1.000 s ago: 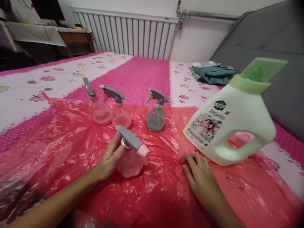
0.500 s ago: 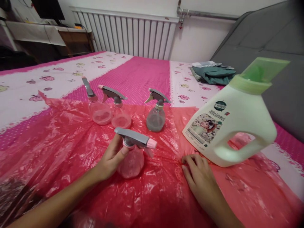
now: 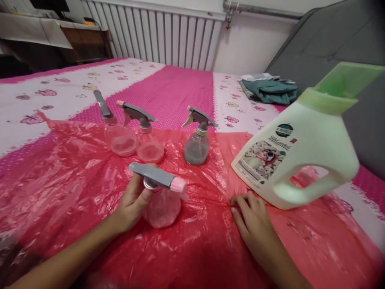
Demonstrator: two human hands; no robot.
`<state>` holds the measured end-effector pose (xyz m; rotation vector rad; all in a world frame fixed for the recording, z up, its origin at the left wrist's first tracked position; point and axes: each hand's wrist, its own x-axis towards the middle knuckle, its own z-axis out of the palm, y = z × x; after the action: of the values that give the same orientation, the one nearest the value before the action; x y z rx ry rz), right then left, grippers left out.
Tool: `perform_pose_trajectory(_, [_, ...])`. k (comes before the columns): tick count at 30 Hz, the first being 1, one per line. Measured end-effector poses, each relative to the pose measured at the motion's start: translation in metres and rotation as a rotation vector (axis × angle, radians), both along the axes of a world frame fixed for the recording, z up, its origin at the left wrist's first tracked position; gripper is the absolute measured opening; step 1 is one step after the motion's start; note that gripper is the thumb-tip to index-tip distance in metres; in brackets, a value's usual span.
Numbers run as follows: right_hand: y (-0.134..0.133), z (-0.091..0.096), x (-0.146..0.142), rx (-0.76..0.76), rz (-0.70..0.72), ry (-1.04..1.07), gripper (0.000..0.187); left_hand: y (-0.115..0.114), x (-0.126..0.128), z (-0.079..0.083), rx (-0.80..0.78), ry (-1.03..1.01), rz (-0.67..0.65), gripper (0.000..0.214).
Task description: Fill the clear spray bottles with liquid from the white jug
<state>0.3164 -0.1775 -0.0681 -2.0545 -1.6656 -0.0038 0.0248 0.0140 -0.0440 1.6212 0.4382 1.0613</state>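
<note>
My left hand (image 3: 132, 204) is closed round the neck of a clear spray bottle (image 3: 164, 208) with a grey trigger head and a pink nozzle pointing right. This bottle leans to the left over the red plastic sheet (image 3: 192, 249). My right hand (image 3: 251, 216) rests on the sheet with its fingers curled, and creases run to its fingertips, which grip the plastic. Beyond the left hand stand two spray bottles with pink parts, one on the left (image 3: 122, 140) and one beside it (image 3: 150, 148). Another spray bottle (image 3: 197, 148), with a cream trigger, stands farther right.
A large pale green detergent jug (image 3: 303, 148) with a green cap stands just beyond my right hand. Folded clothes (image 3: 269, 89) lie farther back on the pink patterned bedspread (image 3: 183, 88). A radiator (image 3: 156, 36), a desk (image 3: 81, 40) and a grey padded headboard (image 3: 319, 44) border the bed.
The head of the bottle in my left hand has tipped leftward, its base staying nearly in place. My right hand holds its spot. The whole view has shifted slightly.
</note>
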Motion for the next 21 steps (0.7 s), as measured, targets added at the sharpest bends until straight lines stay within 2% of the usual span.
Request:
perform_pose_trajectory(8, [-0.002, -0.002, 0.014, -0.01, 0.068, -0.033, 0.02, -0.005, 0.0, 0.005, 0.024, 0.039, -0.016, 0.04])
perform_pose_trajectory(14, [0.0, -0.001, 0.009, 0.009, 0.045, -0.046, 0.022, -0.005, 0.0, 0.002, 0.051, 0.004, -0.05, 0.038])
perform_pose_trajectory(21, [0.001, 0.005, 0.003, 0.008, 0.028, -0.036, 0.024, -0.005, 0.003, 0.007, 0.042, 0.026, -0.071, 0.038])
